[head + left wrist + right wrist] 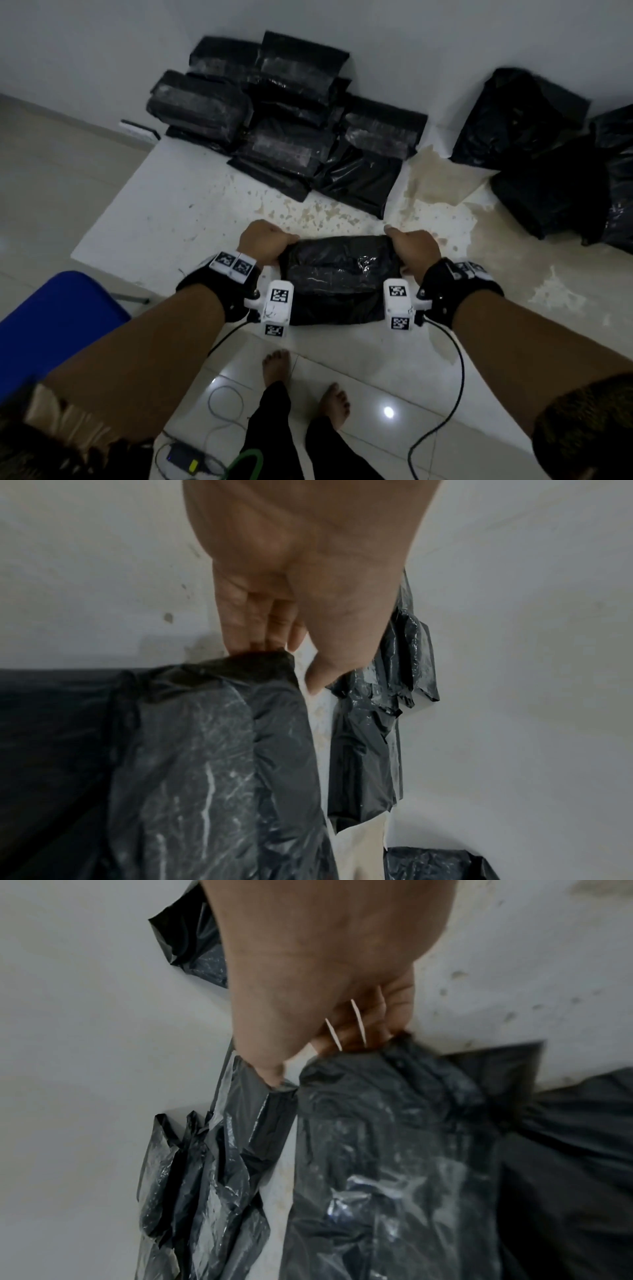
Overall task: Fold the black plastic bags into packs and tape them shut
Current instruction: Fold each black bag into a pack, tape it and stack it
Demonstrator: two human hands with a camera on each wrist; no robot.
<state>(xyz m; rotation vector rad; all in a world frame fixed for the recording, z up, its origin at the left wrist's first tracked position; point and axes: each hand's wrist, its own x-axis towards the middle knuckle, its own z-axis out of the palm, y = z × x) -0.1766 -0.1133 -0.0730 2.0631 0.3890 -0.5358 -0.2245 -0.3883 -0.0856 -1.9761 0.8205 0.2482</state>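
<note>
Both hands, left hand and right hand, are pinching the folded black bag pack ends; untaped slippery plastic risks springing open toward 12 o'clock.

A glossy black folded plastic bag pack streaked with grey glare lies on a white table mottled with beige stains. At twelve o'clock, stacked shiny black plastic packs. At eight o'clock, a solid blue chair seat.
</note>
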